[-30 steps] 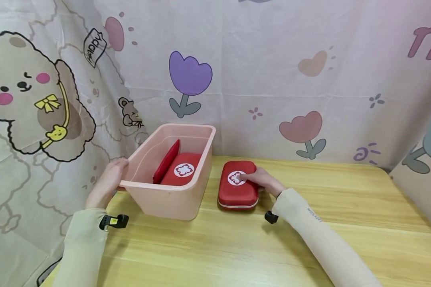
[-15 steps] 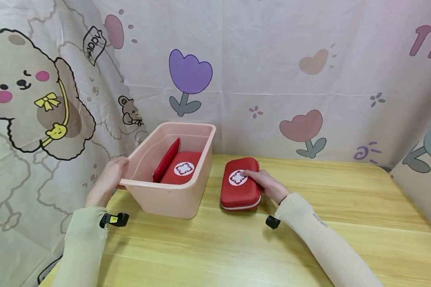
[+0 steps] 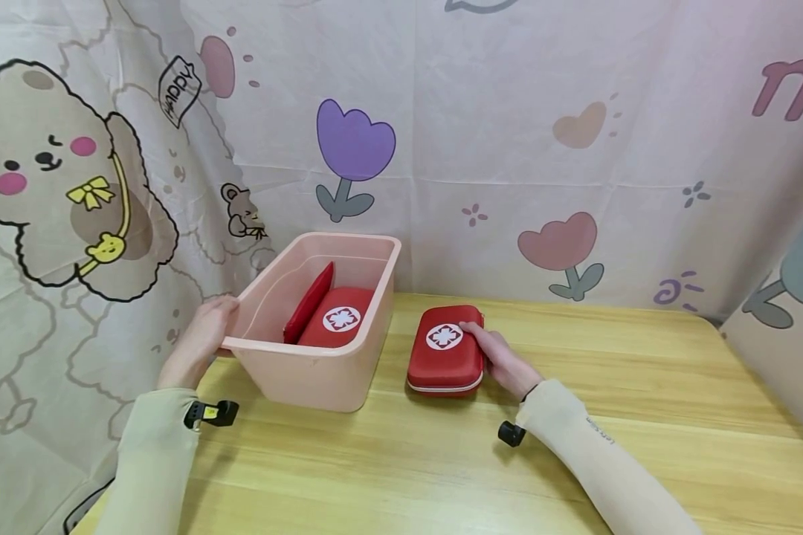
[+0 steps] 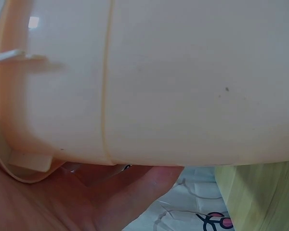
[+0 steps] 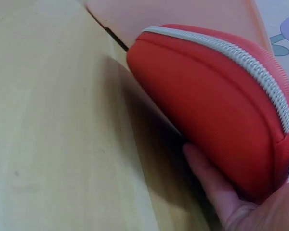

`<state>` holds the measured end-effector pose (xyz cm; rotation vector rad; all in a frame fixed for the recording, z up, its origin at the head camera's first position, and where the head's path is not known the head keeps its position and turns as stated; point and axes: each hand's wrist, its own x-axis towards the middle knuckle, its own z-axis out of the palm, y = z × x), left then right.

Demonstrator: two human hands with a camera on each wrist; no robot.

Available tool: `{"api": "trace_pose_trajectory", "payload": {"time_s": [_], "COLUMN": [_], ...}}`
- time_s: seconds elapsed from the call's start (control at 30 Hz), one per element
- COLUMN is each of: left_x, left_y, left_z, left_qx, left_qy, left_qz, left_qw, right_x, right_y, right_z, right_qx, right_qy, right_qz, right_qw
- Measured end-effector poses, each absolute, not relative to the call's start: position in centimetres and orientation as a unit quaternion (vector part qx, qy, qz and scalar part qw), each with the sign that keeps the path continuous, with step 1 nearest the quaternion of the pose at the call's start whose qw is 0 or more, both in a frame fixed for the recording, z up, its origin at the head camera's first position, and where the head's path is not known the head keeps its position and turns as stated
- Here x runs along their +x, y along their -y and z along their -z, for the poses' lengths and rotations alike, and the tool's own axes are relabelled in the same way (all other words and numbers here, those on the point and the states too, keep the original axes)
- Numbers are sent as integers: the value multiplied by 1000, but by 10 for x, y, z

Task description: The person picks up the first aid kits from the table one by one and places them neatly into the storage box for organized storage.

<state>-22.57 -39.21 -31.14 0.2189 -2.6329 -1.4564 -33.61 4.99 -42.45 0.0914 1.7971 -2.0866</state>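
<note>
My right hand (image 3: 505, 360) grips a red zippered first aid case (image 3: 442, 371) by its right side, right of the bin. The thumb lies on top, at the edge of the round white emblem. In the right wrist view, fingers (image 5: 209, 180) reach under the case (image 5: 202, 106), beside its shadow on the wood. At the front left corner of a pink plastic bin (image 3: 301, 379), my left hand (image 3: 204, 334) holds the rim. Inside the bin lie another red first aid case (image 3: 328, 334) with the emblem up and, leaning left of it, a thin red item (image 3: 311, 301).
Both bin and case are on a light wooden table (image 3: 401, 475). Close behind hangs a printed fabric curtain (image 3: 455, 148), which continues down the left side (image 3: 40, 357). A small black device (image 3: 217, 413) sits on the left wrist, with another (image 3: 511, 433) at the right.
The right hand's thumb has slid from the emblem's middle to its right edge. The case tilted half a second ago and looks flatter now. The left hand and bin have stayed put.
</note>
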Motion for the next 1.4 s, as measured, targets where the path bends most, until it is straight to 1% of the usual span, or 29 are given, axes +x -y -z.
{"api": "trace_pose_trajectory", "payload": {"time_s": [0.2, 0.5, 0.73, 1.4], "left_x": [-224, -224, -224, -223], "left_y": [392, 392, 393, 391], "left_z": [311, 311, 312, 310], "left_qx": [73, 70, 70, 70], "left_qy": [870, 870, 873, 873], "left_qz": [484, 485, 481, 479], "left_qw": [59, 59, 51, 56], "right_x": [-333, -330, -328, -329], "right_y": [-48, -49, -53, -63], "right_z": [426, 424, 421, 382], "right_qx": [43, 36, 43, 28], "right_qy": [-635, -630, -617, -590], "right_qz": [750, 756, 765, 787], "right_qw": [182, 174, 179, 179]}}
